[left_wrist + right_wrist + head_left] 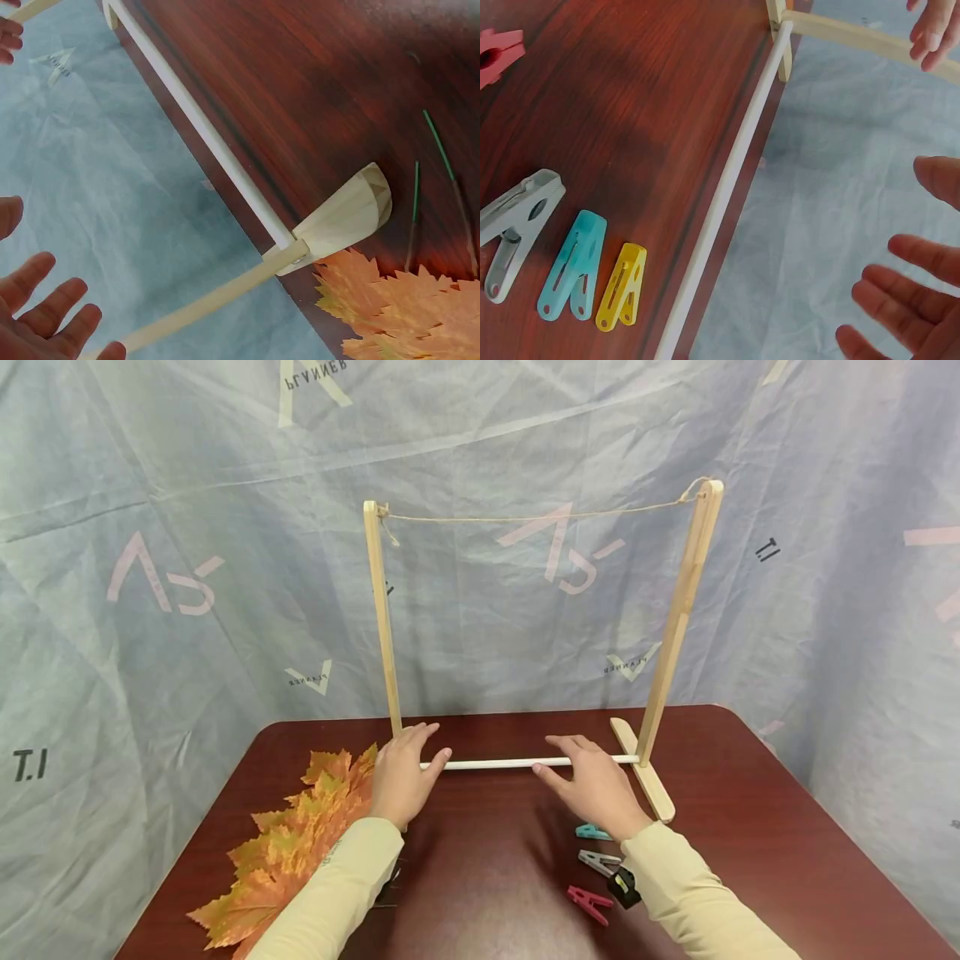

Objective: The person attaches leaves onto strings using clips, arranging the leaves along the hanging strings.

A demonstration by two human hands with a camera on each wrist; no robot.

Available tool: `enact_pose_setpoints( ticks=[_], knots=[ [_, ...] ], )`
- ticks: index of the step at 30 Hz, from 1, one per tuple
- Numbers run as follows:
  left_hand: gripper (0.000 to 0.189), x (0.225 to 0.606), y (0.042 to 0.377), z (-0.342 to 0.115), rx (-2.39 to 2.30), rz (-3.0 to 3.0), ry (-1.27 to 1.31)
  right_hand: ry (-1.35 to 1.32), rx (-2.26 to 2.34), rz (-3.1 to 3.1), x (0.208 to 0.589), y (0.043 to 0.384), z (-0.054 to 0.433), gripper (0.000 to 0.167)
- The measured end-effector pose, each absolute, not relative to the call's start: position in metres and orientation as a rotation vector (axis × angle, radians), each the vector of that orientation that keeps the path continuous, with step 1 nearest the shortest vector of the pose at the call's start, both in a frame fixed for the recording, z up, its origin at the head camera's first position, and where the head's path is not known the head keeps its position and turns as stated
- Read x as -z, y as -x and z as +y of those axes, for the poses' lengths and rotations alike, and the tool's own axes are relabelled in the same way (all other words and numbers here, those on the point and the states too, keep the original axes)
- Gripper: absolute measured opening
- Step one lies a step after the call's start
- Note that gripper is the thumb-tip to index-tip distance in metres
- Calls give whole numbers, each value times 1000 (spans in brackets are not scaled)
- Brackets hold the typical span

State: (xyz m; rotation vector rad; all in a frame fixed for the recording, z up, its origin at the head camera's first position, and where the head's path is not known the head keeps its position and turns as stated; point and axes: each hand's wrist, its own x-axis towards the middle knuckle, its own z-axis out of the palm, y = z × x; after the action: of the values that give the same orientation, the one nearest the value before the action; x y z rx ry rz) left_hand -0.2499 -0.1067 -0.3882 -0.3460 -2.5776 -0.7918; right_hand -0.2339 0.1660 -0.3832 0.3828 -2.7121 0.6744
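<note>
My left hand [402, 777] is held up with fingers spread beside the left post [382, 618] of a wooden stand, holding nothing. My right hand [596, 785] hovers near the stand's right end, its fingers also extended and nothing in its grasp. A white rod [510, 764] joins the two posts low down, and twine [525, 518] is tied between their tops. The right post [681, 610] rises from a flat wooden foot [656, 797]. Below the right hand lie a teal clothespin [574, 266], a grey clothespin [525, 225] and a yellow clothespin [621, 289].
Orange artificial maple leaves [300, 843] lie on the table's left, partly behind the left sleeve; their green-tipped stems [439, 146] show in the left wrist view. A red clothespin [589, 903] lies nearer the front. Grey printed cloth [480, 643] hangs around the dark red table [480, 860].
</note>
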Motion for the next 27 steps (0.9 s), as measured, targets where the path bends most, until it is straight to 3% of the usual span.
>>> enact_pose_setpoints(
  ticks=[10,27],
  knots=[
    [40,386,244,-129,943,-2646,303,-501,-932,-2598,387,230,169,38],
    [36,398,231,-160,1023,-2638,335,-455,-1087,-2598,402,215,174,29]
  ],
)
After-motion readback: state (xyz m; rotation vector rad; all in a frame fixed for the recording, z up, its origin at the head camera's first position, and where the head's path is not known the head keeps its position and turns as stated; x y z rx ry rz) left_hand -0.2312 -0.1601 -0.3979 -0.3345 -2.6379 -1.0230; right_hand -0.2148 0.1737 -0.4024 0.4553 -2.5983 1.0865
